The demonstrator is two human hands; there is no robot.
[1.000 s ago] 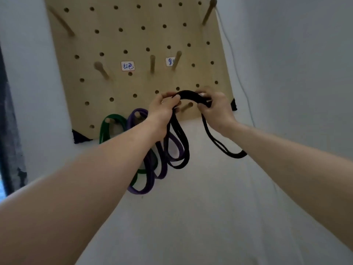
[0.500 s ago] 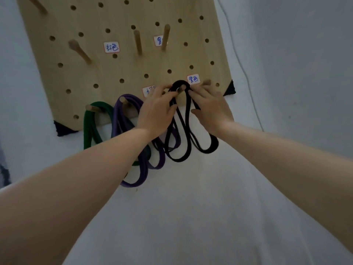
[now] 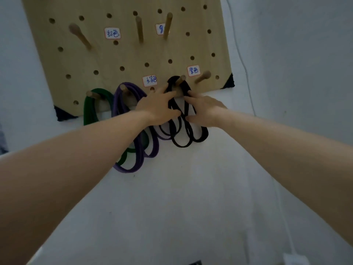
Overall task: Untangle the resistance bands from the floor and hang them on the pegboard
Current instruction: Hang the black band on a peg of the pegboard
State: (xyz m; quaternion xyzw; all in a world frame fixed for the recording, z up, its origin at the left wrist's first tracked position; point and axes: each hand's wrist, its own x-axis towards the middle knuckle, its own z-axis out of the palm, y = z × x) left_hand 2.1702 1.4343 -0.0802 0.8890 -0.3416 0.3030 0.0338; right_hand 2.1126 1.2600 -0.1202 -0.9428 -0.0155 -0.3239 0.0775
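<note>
**Head view, near to far.** Two bare forearms enter from 7 and 4 o'clock and converge on the wall. The left hand (image 3: 158, 109) lies spread with its fingers nearly straight, the fingertips touching the upper left strands of the black resistance band (image 3: 181, 145). The right hand (image 3: 205, 111) is likewise relaxed and loose-fingered, with index finger and thumb touching the band's right strands. Neither hand shows a closed grip. The hands cover the band's middle. Its top is looped over a wooden peg (image 3: 181, 79) near the pegboard's lower edge, and its coils hang free below against the white wall (image 3: 191, 197).

At 9 o'clock of the black band a purple band (image 3: 127, 170) hangs on its own peg, partly behind the left forearm. Farther toward 9 o'clock a green band (image 3: 88, 109) hangs on a third peg. A bare peg (image 3: 203, 76) stands at 3 o'clock of the black band's peg.

The pegboard (image 3: 107, 60) carries four white labels handwritten in blue:
- label 绿色 (image 3: 150, 80), at 9 o'clock of the black band's peg
- label 紫色 (image 3: 193, 70), at 2 o'clock of that peg
- label 红色 (image 3: 112, 33), higher, at 11 o'clock
- a fourth label (image 3: 159, 28), half hidden by an upper peg (image 3: 168, 25)

Dark corner mounts (image 3: 229, 82) sit at the board's lower corners. A thin cable (image 3: 245, 66) runs down the wall at 3 o'clock of the board.
</note>
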